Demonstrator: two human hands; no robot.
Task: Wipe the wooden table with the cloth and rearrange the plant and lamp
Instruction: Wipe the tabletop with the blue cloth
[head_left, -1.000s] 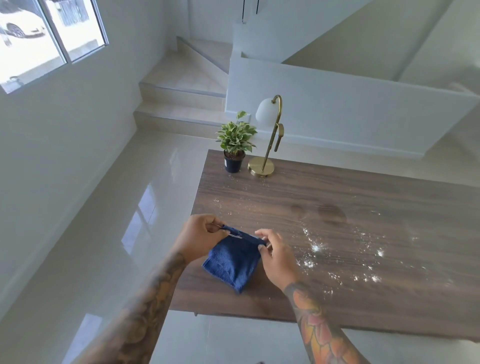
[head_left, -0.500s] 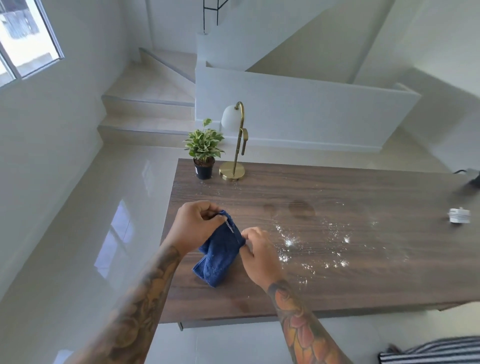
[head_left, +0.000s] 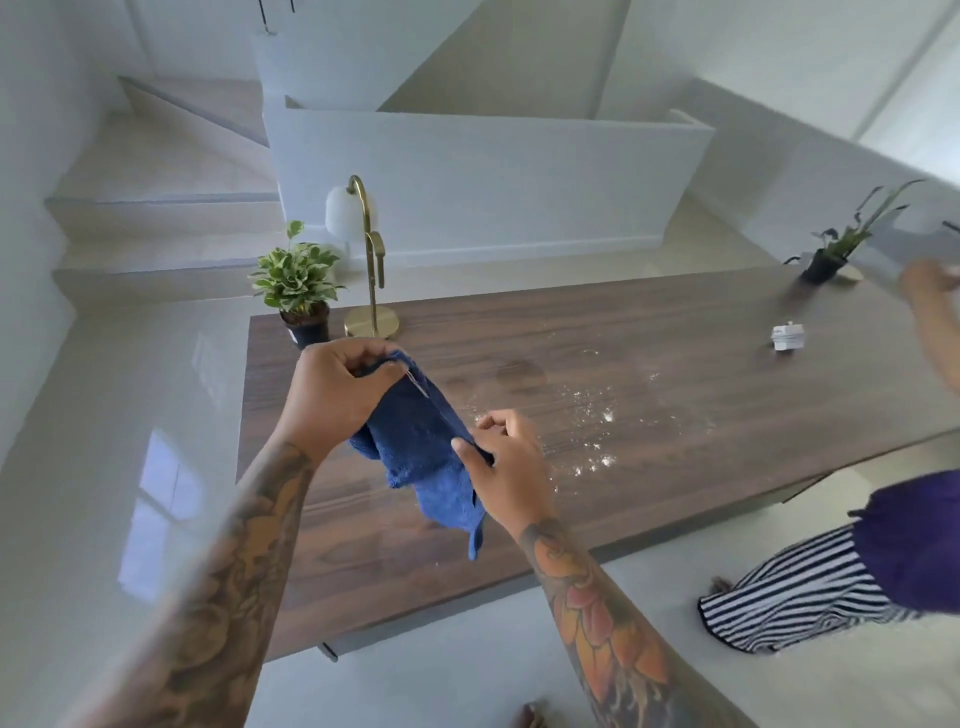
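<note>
A blue cloth (head_left: 423, 449) hangs above the near left part of the wooden table (head_left: 649, 374), held at two points. My left hand (head_left: 332, 395) pinches its upper corner and my right hand (head_left: 511, 465) grips its lower edge. White powder (head_left: 597, 421) is scattered over the tabletop just right of my hands. At the far left corner stand a small green plant (head_left: 298, 283) in a black pot and, right beside it, a brass lamp (head_left: 363, 260) with a white globe shade.
A small white object (head_left: 788, 338) lies near the table's right end, and a second potted plant (head_left: 836, 249) stands at the far right corner. Another person in a purple sleeve (head_left: 914, 540) and striped clothing stands at the right edge. Steps rise behind the table.
The cloth has been lifted off the table and opened out between both hands. The view has swung right, bringing in the second plant and the other person.
</note>
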